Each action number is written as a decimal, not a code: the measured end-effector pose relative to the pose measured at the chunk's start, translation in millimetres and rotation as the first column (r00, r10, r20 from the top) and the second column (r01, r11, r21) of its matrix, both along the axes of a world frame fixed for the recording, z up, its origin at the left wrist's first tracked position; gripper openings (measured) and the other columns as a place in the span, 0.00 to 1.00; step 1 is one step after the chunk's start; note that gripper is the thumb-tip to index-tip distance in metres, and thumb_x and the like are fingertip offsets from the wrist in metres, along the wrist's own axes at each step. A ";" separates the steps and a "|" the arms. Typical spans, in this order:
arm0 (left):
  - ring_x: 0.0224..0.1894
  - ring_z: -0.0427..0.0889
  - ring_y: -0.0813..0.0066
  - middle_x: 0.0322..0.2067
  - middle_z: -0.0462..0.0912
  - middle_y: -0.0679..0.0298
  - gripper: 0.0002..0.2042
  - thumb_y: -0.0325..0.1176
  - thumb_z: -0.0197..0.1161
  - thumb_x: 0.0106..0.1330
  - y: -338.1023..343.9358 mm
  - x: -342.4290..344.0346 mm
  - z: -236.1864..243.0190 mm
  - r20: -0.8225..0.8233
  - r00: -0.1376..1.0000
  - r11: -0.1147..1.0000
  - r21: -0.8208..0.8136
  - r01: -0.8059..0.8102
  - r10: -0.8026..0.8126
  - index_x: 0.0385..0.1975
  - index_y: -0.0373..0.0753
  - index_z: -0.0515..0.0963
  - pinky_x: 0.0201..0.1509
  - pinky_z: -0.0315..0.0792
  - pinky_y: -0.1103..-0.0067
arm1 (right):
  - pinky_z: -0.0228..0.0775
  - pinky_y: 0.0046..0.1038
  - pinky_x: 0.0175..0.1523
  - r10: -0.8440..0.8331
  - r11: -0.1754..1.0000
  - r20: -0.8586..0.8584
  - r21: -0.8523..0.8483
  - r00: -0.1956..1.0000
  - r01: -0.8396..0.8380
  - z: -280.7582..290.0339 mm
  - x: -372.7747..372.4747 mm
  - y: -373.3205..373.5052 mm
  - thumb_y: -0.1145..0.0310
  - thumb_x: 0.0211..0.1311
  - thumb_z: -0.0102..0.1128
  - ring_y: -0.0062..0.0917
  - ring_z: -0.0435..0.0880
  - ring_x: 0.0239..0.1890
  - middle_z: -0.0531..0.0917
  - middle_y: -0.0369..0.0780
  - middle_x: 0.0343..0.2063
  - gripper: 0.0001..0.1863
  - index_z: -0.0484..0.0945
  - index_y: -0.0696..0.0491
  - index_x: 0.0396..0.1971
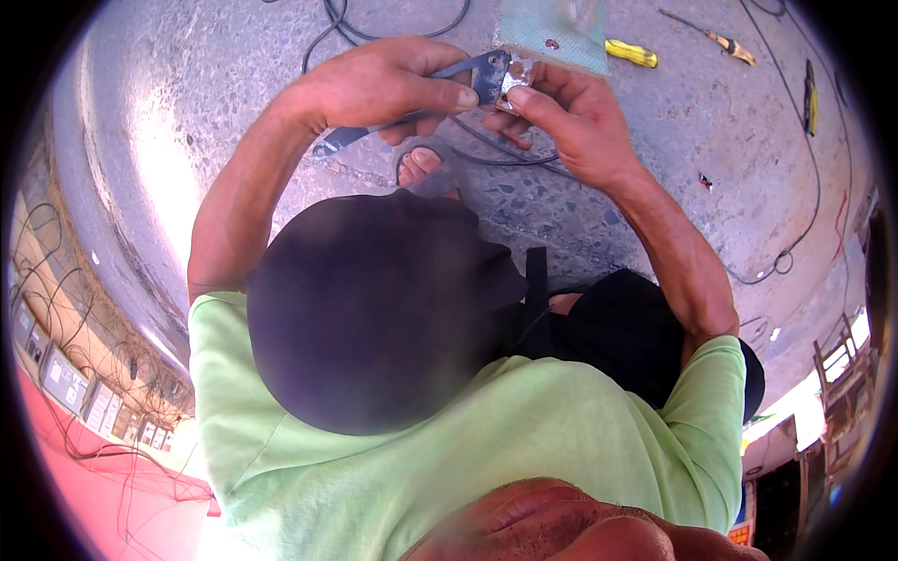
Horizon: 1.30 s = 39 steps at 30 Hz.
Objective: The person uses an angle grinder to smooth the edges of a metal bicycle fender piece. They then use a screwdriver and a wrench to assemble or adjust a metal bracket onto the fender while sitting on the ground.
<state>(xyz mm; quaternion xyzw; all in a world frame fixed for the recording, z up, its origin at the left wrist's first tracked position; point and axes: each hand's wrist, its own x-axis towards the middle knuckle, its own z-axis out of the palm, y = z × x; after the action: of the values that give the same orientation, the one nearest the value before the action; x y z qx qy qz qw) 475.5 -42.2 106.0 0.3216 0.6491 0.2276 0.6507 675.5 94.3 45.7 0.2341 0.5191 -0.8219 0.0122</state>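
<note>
My left hand (pixel 398 89) is closed around a dark, flat metal bracket (pixel 487 79) with holes in its end. Two dark arms run back from that end, one under my fingers and one down to a wider tip on the left. Between the thumb and fingers of my right hand (pixel 575 117) is a small silvery metal plate (pixel 515 79) with rusty patches and holes. The plate sits against the bracket's end; whether the two are fastened cannot be made out. Just beyond my right fingers lies a piece of pale green woven sheet (pixel 552 39).
On the rough concrete floor lie a yellow-handled tool (pixel 631 53), a thin tool with a worn handle (pixel 730 47) and black-and-yellow pliers (pixel 810 98). Black cable (pixel 505 162) loops below my hands near my sandalled foot (pixel 421 166). My dark-clothed knee (pixel 374 309) rises in front.
</note>
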 end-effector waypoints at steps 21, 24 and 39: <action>0.14 0.72 0.87 0.20 0.78 0.70 0.11 0.41 0.60 0.75 -4.6 -3.0 -0.8 -0.002 0.998 0.995 0.080 -0.057 0.058 0.36 0.40 0.77 0.17 0.60 0.87 | 0.79 0.24 0.33 0.069 0.984 0.141 0.152 0.988 -0.090 3.9 -6.7 13.8 0.66 0.74 0.58 0.23 0.88 0.33 0.89 0.44 0.36 0.12 0.81 0.61 0.41; 0.14 0.73 0.86 0.20 0.78 0.70 0.11 0.41 0.60 0.75 -2.2 -2.9 -1.6 0.000 0.999 0.997 0.062 -0.045 0.045 0.36 0.40 0.77 0.17 0.60 0.88 | 0.80 0.24 0.33 0.057 0.991 0.129 0.109 0.990 -0.072 4.4 -7.1 14.1 0.66 0.74 0.58 0.23 0.88 0.33 0.89 0.45 0.36 0.11 0.80 0.60 0.39; 0.15 0.73 0.86 0.20 0.78 0.69 0.11 0.40 0.61 0.75 6.3 -4.5 -5.4 0.015 1.000 0.999 0.049 0.005 -0.006 0.40 0.38 0.79 0.17 0.63 0.87 | 0.79 0.25 0.32 0.111 0.984 0.088 0.128 0.990 -0.122 1.9 -6.9 15.9 0.66 0.75 0.57 0.24 0.89 0.34 0.88 0.47 0.36 0.10 0.78 0.59 0.38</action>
<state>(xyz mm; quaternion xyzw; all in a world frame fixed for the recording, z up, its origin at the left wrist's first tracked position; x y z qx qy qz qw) 471.0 -35.9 100.6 0.3373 0.6374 0.2440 0.6484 668.6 110.2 47.6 0.2367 0.5847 -0.7732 0.0654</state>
